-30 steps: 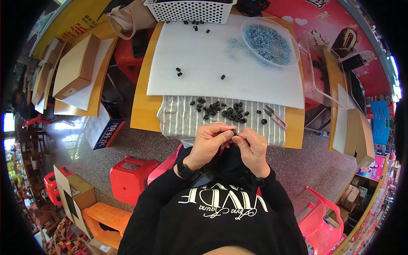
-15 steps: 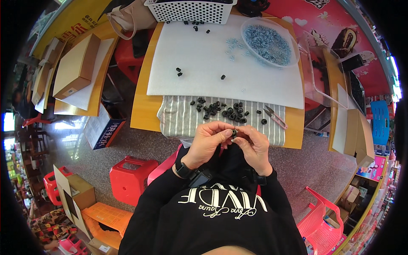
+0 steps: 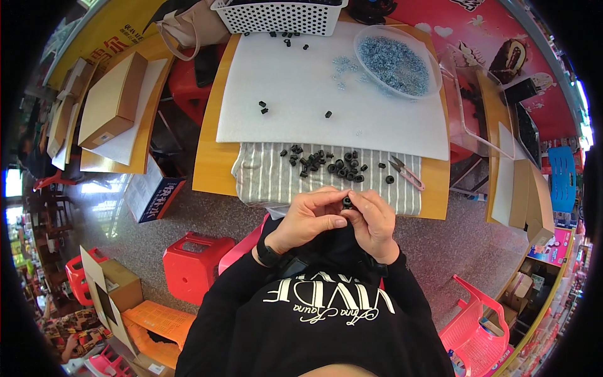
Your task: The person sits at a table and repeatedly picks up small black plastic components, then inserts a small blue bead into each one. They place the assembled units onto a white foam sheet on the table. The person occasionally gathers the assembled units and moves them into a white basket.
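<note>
Between my two hands, just off the table's near edge, is a small black ring-shaped plastic part (image 3: 347, 203). My left hand (image 3: 314, 217) is closed, its fingertips against the part's left side. My right hand (image 3: 373, 221) pinches the same part between thumb and forefinger. Beyond my hands, a pile of similar black parts (image 3: 342, 167) lies on a grey-and-white striped cloth (image 3: 267, 179). To the right of the pile rest small thread snips (image 3: 407, 173) with pink handles.
A white foam sheet (image 3: 276, 94) covers most of the wooden table (image 3: 213, 157). On it stand a round clear tray (image 3: 433, 69) of small bluish transparent pieces and a white perforated basket (image 3: 282, 19). Red stools (image 3: 191, 267) and a pink chair (image 3: 477, 327) are around me.
My left thumb has shifted down and left, and both hands have turned slightly around the black part. Its round opening now shows more plainly. The things on the table stay put.
</note>
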The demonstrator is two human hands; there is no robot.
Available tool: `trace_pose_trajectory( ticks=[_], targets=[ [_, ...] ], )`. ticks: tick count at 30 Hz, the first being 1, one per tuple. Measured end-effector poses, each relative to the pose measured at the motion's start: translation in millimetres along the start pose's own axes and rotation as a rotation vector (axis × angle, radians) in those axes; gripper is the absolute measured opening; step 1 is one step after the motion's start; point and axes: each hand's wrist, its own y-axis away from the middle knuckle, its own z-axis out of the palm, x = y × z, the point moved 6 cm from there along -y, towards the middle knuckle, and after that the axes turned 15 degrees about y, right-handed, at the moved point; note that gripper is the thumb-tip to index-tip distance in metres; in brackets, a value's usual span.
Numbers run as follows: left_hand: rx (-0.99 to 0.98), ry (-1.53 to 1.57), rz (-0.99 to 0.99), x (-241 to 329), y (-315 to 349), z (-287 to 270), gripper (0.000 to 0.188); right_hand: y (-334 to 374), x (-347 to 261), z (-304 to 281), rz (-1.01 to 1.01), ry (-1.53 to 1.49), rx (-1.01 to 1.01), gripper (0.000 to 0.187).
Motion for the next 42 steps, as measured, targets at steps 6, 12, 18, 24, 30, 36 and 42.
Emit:
trace_pose_trajectory(
  ticks=[6, 12, 18, 24, 30, 36, 42],
  targets=[
    [0.011, -0.157, 0.029, -2.6, 5.6, -5.3, 0.038, -4.6, -10.1, -2.6, -0.089, 0.068, -0.035, 0.039],
    [0.028, -0.114, 0.070, -5.6, 9.3, -4.1, 0.035, 0.9, -11.0, 0.6, -0.112, 0.075, -0.045, 0.037],
    [0.018, -0.047, 0.080, -4.4, -1.7, 5.1, 0.034, -6.0, 0.0, -3.0, 0.015, -0.031, 0.001, 0.034],
    [0.140, 0.025, -0.099, -9.3, -0.2, -13.7, 0.033, -7.2, -1.9, -3.9, -0.008, -0.008, -0.022, 0.043],
    [0.127, 0.043, -0.095, -3.7, -5.8, -2.3, 0.041, -14.0, -15.2, -13.3, -0.070, 0.067, -0.065, 0.039],
    [0.060, 0.151, -0.165, -12.1, -1.3, -3.6, 0.040, -8.4, -16.8, -11.4, -0.148, 0.095, -0.119, 0.032],
    [0.071, 0.058, -0.162, -7.5, -6.4, 9.8, 0.037, -13.6, 23.0, -39.7, 0.145, -0.058, -0.264, 0.022]
  ],
)
